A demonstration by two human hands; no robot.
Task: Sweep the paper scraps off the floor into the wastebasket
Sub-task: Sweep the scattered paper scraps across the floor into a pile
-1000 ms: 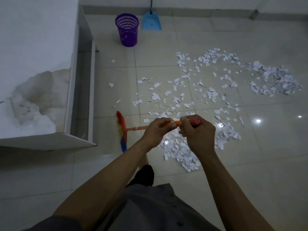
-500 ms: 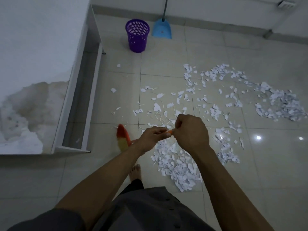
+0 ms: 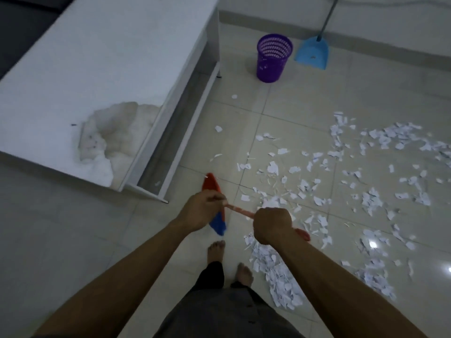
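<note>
Both hands hold a broom by its orange handle (image 3: 240,212). My left hand (image 3: 202,211) grips it near the head; my right hand (image 3: 272,225) grips it farther back, toward me. The broom's red and blue bristle head (image 3: 212,185) points away to the left and is partly hidden behind my left hand. White paper scraps (image 3: 366,191) lie scattered over the tiled floor to the right, with a denser heap (image 3: 275,267) beside my right foot. A purple mesh wastebasket (image 3: 273,58) stands upright near the far wall.
A blue dustpan (image 3: 312,53) with a long handle leans at the wall right of the wastebasket. A white table (image 3: 97,69) with a damaged corner fills the left side. My bare feet (image 3: 216,251) stand on the tiles just below the broom.
The view has swung right and down, so the wastebasket and dustpan sit farther right. My hands have moved apart along the handle, and the broom head has turned to show its blue part.
</note>
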